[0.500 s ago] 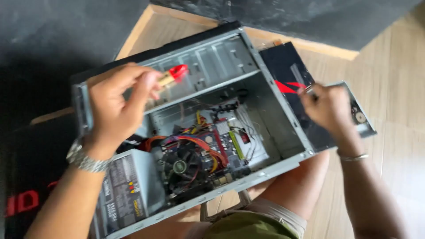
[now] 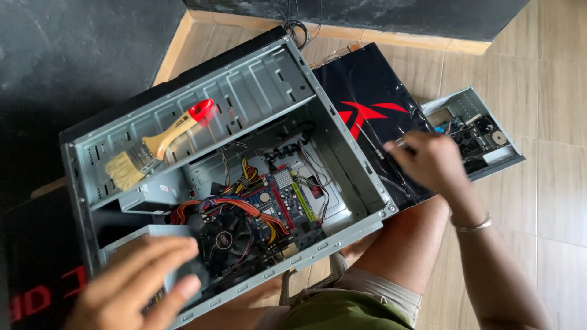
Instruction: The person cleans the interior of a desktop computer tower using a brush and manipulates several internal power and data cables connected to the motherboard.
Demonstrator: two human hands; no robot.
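**Hands at an open computer box**

On the tiled floor lies an open computer case (image 2: 342, 131), grey metal, tipped on its side. At about 10 o'clock inside it, a paintbrush (image 2: 156, 143) with a wooden handle and red tip rests on the metal shelf. No hand touches the brush.

At 7 o'clock, the left hand (image 2: 137, 284) is spread wide with loose fingers, low over the case's near corner. It holds nothing. It covers part of the grey power box (image 2: 143, 233) below it. Just to its right sits the round black fan (image 2: 226, 239), with orange and red wires (image 2: 235, 205) bunched above it and a blue board (image 2: 287, 198) beside them.

At 3 o'clock, the right hand (image 2: 431, 162) is curled, fingers pinched together. Whether it grips something small, I cannot tell. It hangs over a black side panel (image 2: 361, 91) with a red mark. Behind it, at 2 o'clock, lies a small grey drive (image 2: 483, 131) with its lid off. Bare knees show at 6 o'clock.
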